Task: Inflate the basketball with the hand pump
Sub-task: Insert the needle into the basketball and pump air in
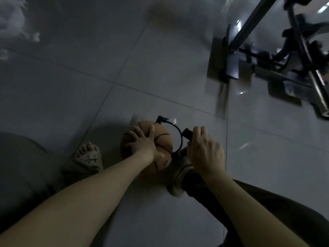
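Note:
An orange basketball [162, 139] with black seams rests on the tiled floor between my feet. My left hand [142, 142] lies spread flat on top of it, pressing it down. My right hand [204, 150] is closed around the black handle of the hand pump [187, 134], just right of the ball. A thin black hose [179, 132] arcs from the pump over to a black nozzle [159, 120] at the ball's far side. The pump's body is mostly hidden under my right hand.
My left foot in a beige sandal [89, 157] stands left of the ball; my right foot in a shoe [178, 177] sits under the pump. A metal exercise machine frame [267, 56] occupies the far right. Grey floor tiles [89, 68] stretch ahead.

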Available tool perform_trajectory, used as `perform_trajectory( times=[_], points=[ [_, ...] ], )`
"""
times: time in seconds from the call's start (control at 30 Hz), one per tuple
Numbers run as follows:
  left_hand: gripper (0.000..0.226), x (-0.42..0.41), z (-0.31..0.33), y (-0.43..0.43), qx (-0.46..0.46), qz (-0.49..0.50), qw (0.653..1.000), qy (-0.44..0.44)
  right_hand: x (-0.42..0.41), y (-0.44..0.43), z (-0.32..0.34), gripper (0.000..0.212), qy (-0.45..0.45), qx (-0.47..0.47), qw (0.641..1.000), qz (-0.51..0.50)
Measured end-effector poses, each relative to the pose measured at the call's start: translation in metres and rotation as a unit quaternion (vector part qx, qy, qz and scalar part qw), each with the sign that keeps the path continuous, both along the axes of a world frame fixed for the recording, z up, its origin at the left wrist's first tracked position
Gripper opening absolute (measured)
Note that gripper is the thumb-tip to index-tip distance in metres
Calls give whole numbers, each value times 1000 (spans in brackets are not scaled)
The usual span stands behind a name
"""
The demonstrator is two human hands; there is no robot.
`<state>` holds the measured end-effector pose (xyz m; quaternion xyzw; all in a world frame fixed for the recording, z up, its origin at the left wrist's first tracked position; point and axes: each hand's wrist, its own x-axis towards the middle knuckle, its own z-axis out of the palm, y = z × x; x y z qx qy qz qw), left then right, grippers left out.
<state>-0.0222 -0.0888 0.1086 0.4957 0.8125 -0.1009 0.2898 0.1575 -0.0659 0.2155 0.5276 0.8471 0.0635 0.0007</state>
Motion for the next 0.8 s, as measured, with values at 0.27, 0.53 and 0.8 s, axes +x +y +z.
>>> perform_trajectory(
  times=[0.27, 0.53, 0.8],
  points=[
    [124, 5, -5, 2, 23, -11, 1000, 3, -1, 28, -53, 14, -5, 4, 999, -38],
    [123, 6, -9, 5, 21, -13, 1000, 1, -5, 16, -58, 9, -16, -67, 997, -34],
    [128, 6, -9, -3, 33, -10, 999, -17, -17, 25, 33, 8, 28, 83, 996, 3]
  ],
)
